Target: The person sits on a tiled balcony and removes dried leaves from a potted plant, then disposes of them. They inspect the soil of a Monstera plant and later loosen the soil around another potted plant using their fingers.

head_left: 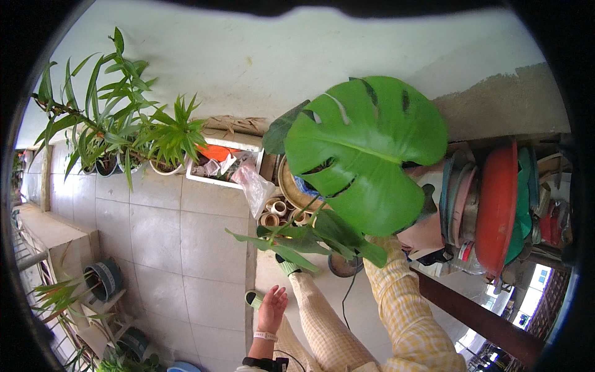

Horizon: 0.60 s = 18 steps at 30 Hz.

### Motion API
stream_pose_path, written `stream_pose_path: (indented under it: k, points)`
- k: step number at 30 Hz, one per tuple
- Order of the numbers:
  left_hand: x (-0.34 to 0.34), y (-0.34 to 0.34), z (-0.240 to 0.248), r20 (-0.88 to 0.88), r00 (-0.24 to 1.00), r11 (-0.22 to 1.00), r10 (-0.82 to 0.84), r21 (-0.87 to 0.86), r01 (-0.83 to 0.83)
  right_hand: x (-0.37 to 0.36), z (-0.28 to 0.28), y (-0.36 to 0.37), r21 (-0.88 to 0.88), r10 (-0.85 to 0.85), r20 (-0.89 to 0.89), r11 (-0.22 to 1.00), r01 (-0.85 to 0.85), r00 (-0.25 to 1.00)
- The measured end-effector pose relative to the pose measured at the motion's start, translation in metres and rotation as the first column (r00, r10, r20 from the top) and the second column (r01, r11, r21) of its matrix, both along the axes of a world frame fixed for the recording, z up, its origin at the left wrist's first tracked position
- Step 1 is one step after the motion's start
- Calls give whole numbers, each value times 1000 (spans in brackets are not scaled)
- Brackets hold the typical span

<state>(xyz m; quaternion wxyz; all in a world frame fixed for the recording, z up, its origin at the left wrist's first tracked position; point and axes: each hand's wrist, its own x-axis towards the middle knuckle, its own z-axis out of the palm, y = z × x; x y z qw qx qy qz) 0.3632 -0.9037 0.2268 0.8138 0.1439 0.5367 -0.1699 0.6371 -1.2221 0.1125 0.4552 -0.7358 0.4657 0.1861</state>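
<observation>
A large split monstera leaf (365, 146) fills the middle right, broad and bright green. My right arm (403, 297), in a yellow checked sleeve, reaches up to the lower edge of this leaf. The right hand itself is hidden behind the foliage, so what it touches cannot be seen. Smaller dark leaves (297, 239) hang just below the big one, over several small clay pots (277, 208). Low in the middle, my left hand (271, 309) is held up above the floor with fingers extended, loosely curved and holding nothing. A pale band circles its wrist.
A white box (214, 180) of plastic bags and scraps stands along the wall. Potted plants (167, 139) line the wall at left. Stacked basins, including a red one (499, 208), stand at right. A dark beam (477, 325) crosses lower right. A grey pot (103, 280) sits at lower left.
</observation>
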Motion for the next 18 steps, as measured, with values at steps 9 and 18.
stream_pose_path:
  k: [9, 18]
  points:
    - [-13, 0, 8, -10, 999, 999, 53, -7, -53, 25, -17, 42, -447, 296, -168, 827, -341, 940]
    - [-29, -3, 3, 14, 999, 999, 46, -4, -46, 27, -6, 86, -363, 674, -657, 109, -925, 337]
